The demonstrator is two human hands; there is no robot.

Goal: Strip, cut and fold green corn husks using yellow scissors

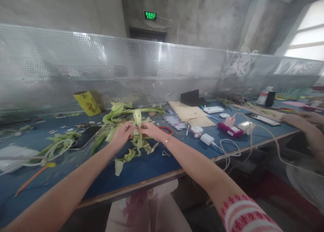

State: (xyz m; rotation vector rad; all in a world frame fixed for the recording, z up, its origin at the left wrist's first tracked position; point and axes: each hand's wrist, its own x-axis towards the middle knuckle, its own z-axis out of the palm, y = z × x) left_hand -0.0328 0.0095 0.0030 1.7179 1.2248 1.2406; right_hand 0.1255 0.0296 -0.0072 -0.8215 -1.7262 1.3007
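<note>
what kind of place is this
Probably a shared workshop or craft room: a long blue worktable littered with leaves, a perforated metal divider along it, and a green exit sign on a bare concrete wall.

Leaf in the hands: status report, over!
Left hand, right hand: both pinching pale green leaf. Loose leaves around them. Red loop close by.
</note>
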